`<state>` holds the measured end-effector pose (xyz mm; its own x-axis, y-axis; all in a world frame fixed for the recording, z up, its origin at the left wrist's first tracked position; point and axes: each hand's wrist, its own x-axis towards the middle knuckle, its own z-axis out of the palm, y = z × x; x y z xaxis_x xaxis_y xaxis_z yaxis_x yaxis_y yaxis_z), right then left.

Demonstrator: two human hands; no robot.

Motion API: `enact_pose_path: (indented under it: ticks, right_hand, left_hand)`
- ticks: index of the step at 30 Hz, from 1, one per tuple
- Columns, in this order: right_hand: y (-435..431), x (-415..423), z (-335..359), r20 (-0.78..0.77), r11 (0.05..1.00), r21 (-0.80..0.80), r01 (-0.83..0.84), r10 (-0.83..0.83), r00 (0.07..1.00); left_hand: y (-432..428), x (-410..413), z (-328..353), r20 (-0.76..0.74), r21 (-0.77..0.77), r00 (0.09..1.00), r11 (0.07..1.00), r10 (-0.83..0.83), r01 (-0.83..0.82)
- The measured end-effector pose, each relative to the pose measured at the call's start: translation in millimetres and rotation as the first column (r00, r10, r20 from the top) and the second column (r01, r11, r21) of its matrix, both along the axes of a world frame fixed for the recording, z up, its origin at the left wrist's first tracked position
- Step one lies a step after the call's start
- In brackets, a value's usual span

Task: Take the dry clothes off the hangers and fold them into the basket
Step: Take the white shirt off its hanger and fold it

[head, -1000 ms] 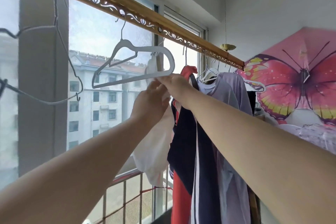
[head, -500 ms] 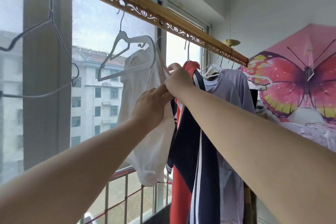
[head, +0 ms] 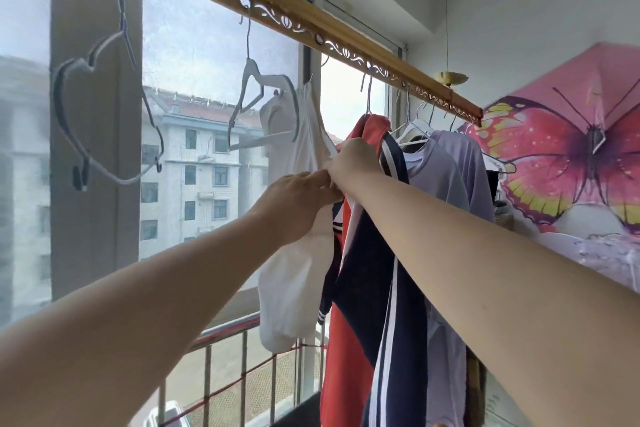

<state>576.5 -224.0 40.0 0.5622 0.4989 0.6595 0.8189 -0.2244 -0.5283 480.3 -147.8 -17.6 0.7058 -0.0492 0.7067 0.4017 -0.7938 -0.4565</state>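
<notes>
– Under the rail [head: 311, 28], where's the top [head: 294, 270]?
– Half off. One strap [head: 317, 121] is hooked over the end of the grey hanger [head: 258, 104]. The body hangs down beside the red-and-navy jacket [head: 374, 288], touching it.
– And the hands?
– Both on it. The left hand [head: 298, 204] has its fingers curled, pinching the cloth near the neckline. The right hand [head: 353, 159], touching the left, is closed on the strap, which runs taut up to the hanger. Its fingertips are turned away from view.
– So how should the strap come free?
– I'd lift, not drag. Pulling down would tilt the hanger and tighten the strap against the hooked end. Better to raise the strap up and over that end with the right, while the left takes the weight of the cloth.
– Risks?
– The hanger could jump off the rail, or the strap stretch. The jacket might get tugged along too.
– Then the basket?
– Out of view; folding comes after.
</notes>
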Motion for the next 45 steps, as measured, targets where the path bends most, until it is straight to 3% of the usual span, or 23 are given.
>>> enact_pose_path:
  ticks: [3, 6, 11, 16, 19, 22, 26, 27, 28, 30, 31, 35, 41, 45]
  right_hand:
    - [-2.3, 1.5, 7.1, 0.081, 0.995, 0.090, 0.049, -0.056, 0.995]
    - [-6.0, 8.4, 18.5, 0.072, 0.976, 0.200, 0.088, -0.104, 0.992]
    - [-13.1, 16.6, 17.9, 0.023, 0.846, 0.531, -0.057, 0.053, 0.998]
    - [-17.5, 10.7, 22.3, 0.077, 0.710, 0.686, -0.162, 0.151, 0.986]
    - [-19.0, 6.3, 32.8, 0.068, 0.627, 0.744, -0.229, 0.270, 0.961]
    - [-21.7, 4.2, 47.2, 0.108, 0.591, 0.768, -0.247, 0.261, 0.959]
    - [-21.5, 1.7, 63.9, 0.133, 0.569, 0.766, -0.299, 0.315, 0.940]
    - [-19.7, 1.0, 66.3, 0.130, 0.571, 0.758, -0.314, 0.339, 0.932]
    - [-17.1, 0.1, 67.2, 0.125, 0.580, 0.748, -0.323, 0.355, 0.926]
    - [-12.1, -1.3, 67.6, 0.128, 0.602, 0.727, -0.330, 0.353, 0.927]
    - [-10.5, -1.7, 68.0, 0.134, 0.604, 0.724, -0.332, 0.348, 0.928]
    - [-16.6, -6.5, 76.5, 0.147, 0.554, 0.752, -0.358, 0.389, 0.910]
    - [-22.6, -10.6, 71.8, 0.168, 0.558, 0.739, -0.378, 0.390, 0.905]
    - [-18.4, -9.3, 59.3, 0.140, 0.579, 0.731, -0.360, 0.389, 0.910]
  left_hand:
    - [12.4, -5.4, -3.2, -0.081, 0.009, 0.989, 0.993, 0.122, -0.122]
    - [24.7, -9.1, -2.1, -0.062, -0.121, 0.987, 0.980, 0.151, -0.157]
    - [33.3, -2.6, 3.1, 0.120, -0.347, 0.988, 0.937, 0.094, -0.047]
    - [45.4, 5.6, 19.3, 0.238, -0.470, 0.949, 0.880, 0.207, -0.074]
    - [55.3, 8.4, 21.0, 0.183, -0.575, 0.952, 0.812, 0.247, -0.100]
    - [60.4, 7.6, 21.5, 0.076, -0.630, 0.945, 0.750, 0.318, -0.201]
    - [68.6, 15.1, 8.8, -0.043, -0.568, 0.967, 0.790, 0.251, -0.231]
    - [65.8, 17.4, 10.4, 0.004, -0.594, 0.972, 0.782, 0.235, -0.187]
    - [61.3, 19.7, 12.4, 0.146, -0.629, 0.979, 0.777, 0.140, -0.018]
    - [52.6, 24.6, 21.8, 0.354, -0.546, 0.934, 0.820, 0.042, 0.170]
    - [49.1, 27.8, 25.8, 0.382, -0.517, 0.924, 0.832, 0.016, 0.199]
    - [52.1, 37.3, 26.6, 0.299, -0.585, 0.953, 0.800, 0.054, 0.138]
    - [61.6, 28.0, 14.3, 0.187, -0.784, 0.954, 0.620, 0.234, 0.001]
    - [61.7, 13.2, -0.5, -0.041, -0.808, 0.946, 0.545, 0.322, -0.221]
